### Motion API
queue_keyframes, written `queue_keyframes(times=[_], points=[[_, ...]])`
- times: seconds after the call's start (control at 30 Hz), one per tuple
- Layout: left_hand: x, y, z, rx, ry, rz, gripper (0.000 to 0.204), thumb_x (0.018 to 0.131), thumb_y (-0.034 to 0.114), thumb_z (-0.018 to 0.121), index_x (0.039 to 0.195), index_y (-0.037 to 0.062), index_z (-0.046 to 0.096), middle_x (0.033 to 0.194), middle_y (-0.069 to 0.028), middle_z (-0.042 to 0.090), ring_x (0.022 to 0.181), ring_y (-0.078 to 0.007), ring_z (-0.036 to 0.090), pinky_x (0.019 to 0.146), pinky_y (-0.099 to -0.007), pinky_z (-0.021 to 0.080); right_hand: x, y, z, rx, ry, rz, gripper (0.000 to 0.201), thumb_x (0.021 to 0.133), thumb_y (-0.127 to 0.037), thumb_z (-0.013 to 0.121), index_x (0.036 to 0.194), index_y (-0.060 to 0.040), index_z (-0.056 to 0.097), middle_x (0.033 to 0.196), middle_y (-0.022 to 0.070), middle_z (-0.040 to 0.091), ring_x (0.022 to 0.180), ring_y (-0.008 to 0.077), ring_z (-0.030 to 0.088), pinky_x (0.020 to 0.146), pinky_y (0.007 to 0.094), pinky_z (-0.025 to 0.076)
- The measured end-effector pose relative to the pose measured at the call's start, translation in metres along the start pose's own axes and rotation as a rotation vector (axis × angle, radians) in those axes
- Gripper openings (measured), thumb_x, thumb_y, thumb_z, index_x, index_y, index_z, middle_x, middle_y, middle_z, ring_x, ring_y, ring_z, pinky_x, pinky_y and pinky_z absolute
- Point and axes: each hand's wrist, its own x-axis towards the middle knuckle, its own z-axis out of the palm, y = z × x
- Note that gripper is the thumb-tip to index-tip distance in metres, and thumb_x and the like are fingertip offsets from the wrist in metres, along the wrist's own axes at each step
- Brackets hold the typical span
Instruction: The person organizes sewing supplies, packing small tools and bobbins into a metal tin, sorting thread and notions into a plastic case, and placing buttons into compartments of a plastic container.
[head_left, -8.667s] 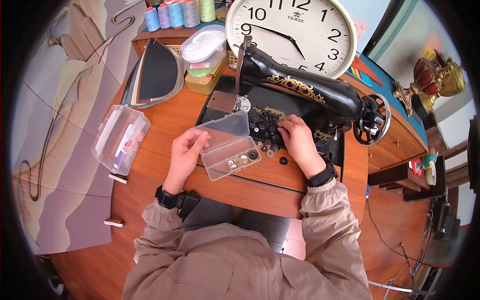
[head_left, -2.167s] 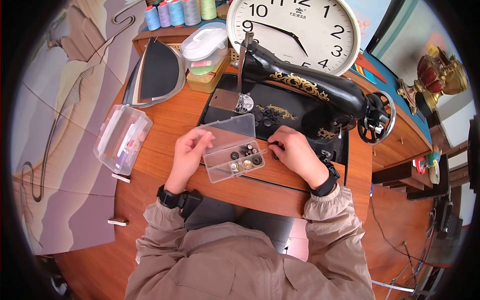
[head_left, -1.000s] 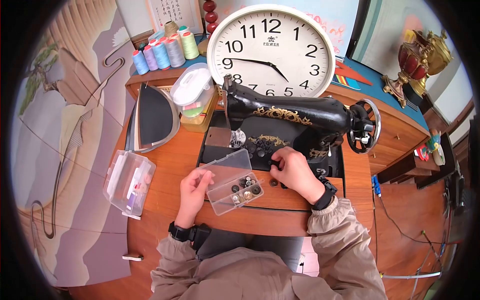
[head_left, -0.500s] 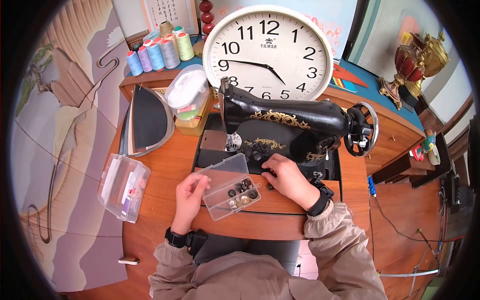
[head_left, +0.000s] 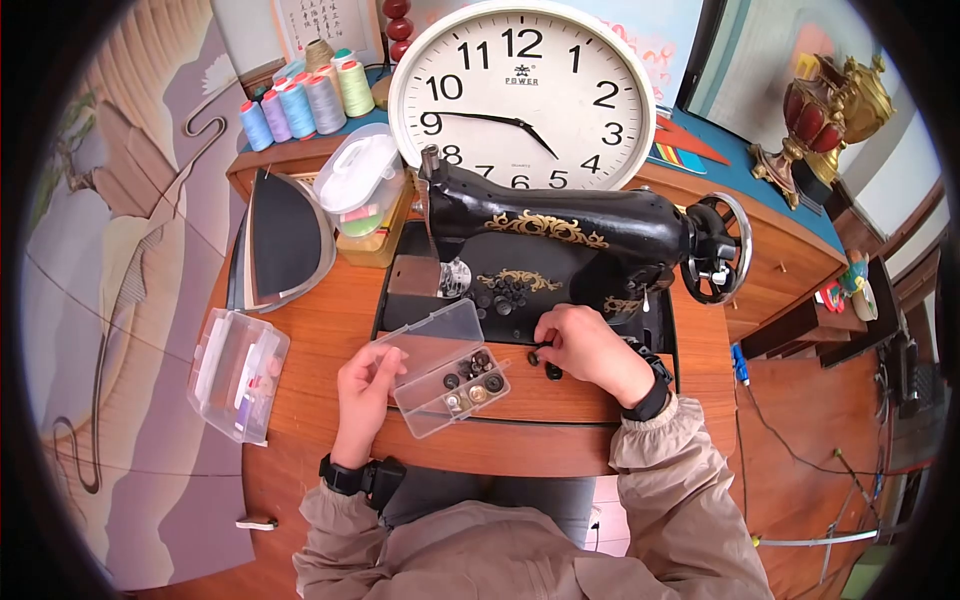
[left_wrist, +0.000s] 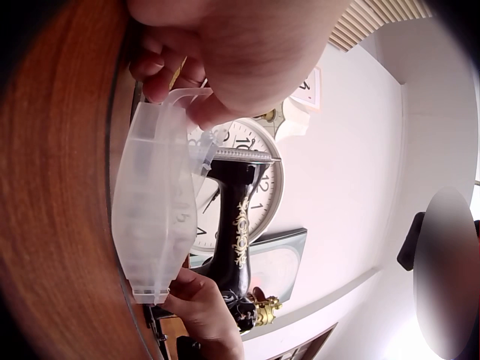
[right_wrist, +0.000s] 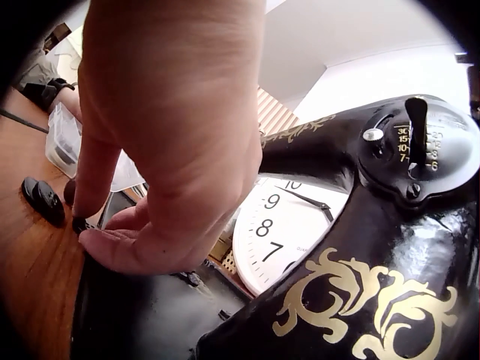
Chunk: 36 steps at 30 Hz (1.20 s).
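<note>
My left hand [head_left: 368, 392] holds the raised lid [head_left: 437, 330] of a clear plastic compartment box [head_left: 418, 422], fingers at the lid's left edge. Several dark buttons [head_left: 480, 362] lie in its back compartment; the front ones hold metallic buttons [head_left: 478, 394] and a large black one. To the right of the box, my right hand [head_left: 592, 350] is low over the machine bed's front edge. In the right wrist view, its thumb and forefinger pinch a black button [right_wrist: 79, 224], partly hidden by the fingers. Loose black buttons [right_wrist: 43, 201] lie close by on the wood.
A heap of black buttons [head_left: 505, 293] lies on the bed of a black sewing machine [head_left: 560, 215]. Behind stands a large wall clock [head_left: 525, 85]. At the left are a clear case [head_left: 240, 375], dark curved sheets [head_left: 288, 240] and a lidded tub [head_left: 360, 170]; thread spools [head_left: 322, 105] stand behind.
Dark buttons have entered the box's back compartment since the oldest frame, and the heap has shrunk. My right hand now pinches a button near the wood's edge; my left hand still holds the lid.
</note>
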Motion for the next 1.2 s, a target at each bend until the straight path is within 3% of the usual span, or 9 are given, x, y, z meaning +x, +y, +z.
queue_keyframes(times=[0.37, 0.47, 0.57, 0.67, 0.77, 0.8, 0.93, 1.03, 1.2], points=[[-0.001, 0.001, 0.0, 0.018, 0.008, -0.01, 0.015, 0.101, 0.016, 0.063, 0.099, 0.003, 0.069, 0.081, 0.001, 0.063, 0.059, -0.0013, 0.047, 0.054, -0.0184, 0.037, 0.0, -0.008, 0.01, -0.033, 0.143, -0.077, 0.016, 0.077, 0.002, 0.077, 0.091, 0.0017, 0.072, 0.085, 0.0139, 0.069, 0.073, 0.0263, 0.07, 0.063, 0.035, 0.054], [0.0, -0.001, 0.0, -0.004, -0.006, 0.005, 0.015, 0.101, 0.017, 0.064, 0.099, 0.0032, 0.069, 0.081, 0.0011, 0.063, 0.06, -0.0013, 0.047, 0.054, -0.0184, 0.038, 0.003, -0.026, 0.021, 0.311, 0.248, -0.163, 0.015, 0.083, 0.003, 0.074, 0.097, -0.0003, 0.074, 0.085, 0.0126, 0.068, 0.071, 0.0223, 0.068, 0.064, 0.031, 0.054], [0.0, -0.001, 0.001, 0.002, -0.01, 0.015, 0.015, 0.101, 0.017, 0.064, 0.1, 0.003, 0.069, 0.08, 0.0012, 0.063, 0.059, -0.0014, 0.047, 0.054, -0.0185, 0.038, -0.001, -0.038, 0.033, 0.586, 0.1, -0.145, 0.017, 0.089, 0.002, 0.072, 0.106, 0.0021, 0.071, 0.095, 0.0104, 0.069, 0.082, 0.0166, 0.071, 0.071, 0.0286, 0.057], [0.0, -0.002, 0.0, 0.012, -0.007, 0.017, 0.016, 0.102, 0.017, 0.063, 0.1, 0.0024, 0.069, 0.079, 0.0015, 0.063, 0.058, -0.0013, 0.048, 0.054, -0.0187, 0.038, 0.003, -0.026, 0.023, 0.155, 0.305, -0.279, 0.016, 0.087, 0.004, 0.071, 0.102, 0.0022, 0.07, 0.094, 0.0107, 0.069, 0.074, 0.0187, 0.069, 0.066, 0.029, 0.055], [0.0, 0.0, 0.001, 0.023, 0.004, -0.002, 0.017, 0.102, 0.018, 0.063, 0.1, 0.0021, 0.069, 0.078, 0.0015, 0.064, 0.058, -0.0012, 0.048, 0.053, -0.0187, 0.038, 0.0, -0.027, 0.004, 0.094, 0.201, -0.138, 0.019, 0.081, -0.002, 0.079, 0.097, 0.0013, 0.07, 0.085, 0.0104, 0.064, 0.062, 0.019, 0.064, 0.058, 0.0307, 0.052], [0.001, 0.0, 0.001, 0.019, 0.0, 0.006, 0.017, 0.102, 0.018, 0.063, 0.1, 0.0021, 0.069, 0.078, 0.0015, 0.064, 0.058, -0.0012, 0.048, 0.053, -0.0187, 0.038, -0.002, -0.031, -0.001, 0.086, 0.119, -0.038, 0.021, 0.078, -0.006, 0.08, 0.095, 0.0007, 0.07, 0.086, 0.0142, 0.064, 0.072, 0.0275, 0.067, 0.067, 0.0373, 0.055], [0.001, 0.0, 0.001, 0.008, -0.005, 0.005, 0.018, 0.102, 0.018, 0.063, 0.099, 0.0021, 0.069, 0.078, 0.0014, 0.064, 0.058, -0.0012, 0.048, 0.053, -0.0189, 0.038, 0.001, -0.013, 0.017, 0.015, 0.092, -0.146, 0.015, 0.077, -0.003, 0.075, 0.091, 0.0015, 0.071, 0.089, 0.0166, 0.064, 0.077, 0.0365, 0.067, 0.073, 0.0424, 0.056], [0.001, 0.001, 0.001, 0.035, -0.011, 0.013, 0.018, 0.102, 0.02, 0.062, 0.099, 0.0033, 0.068, 0.08, 0.0023, 0.063, 0.059, -0.0009, 0.047, 0.053, -0.0186, 0.037, -0.002, -0.015, 0.023, -0.157, 0.143, -0.183, 0.016, 0.079, 0.001, 0.073, 0.094, 0.0024, 0.07, 0.09, 0.0143, 0.064, 0.071, 0.026, 0.068, 0.066, 0.0364, 0.057], [0.001, 0.001, 0.0, 0.039, -0.032, 0.022, 0.019, 0.103, 0.022, 0.061, 0.099, 0.005, 0.068, 0.081, 0.0036, 0.063, 0.06, -0.0005, 0.046, 0.052, -0.0182, 0.036, 0.001, -0.015, 0.03, -0.13, 0.181, -0.155, 0.019, 0.08, 0.002, 0.069, 0.099, 0.0023, 0.069, 0.094, 0.0149, 0.064, 0.075, 0.0259, 0.069, 0.068, 0.0353, 0.058]])
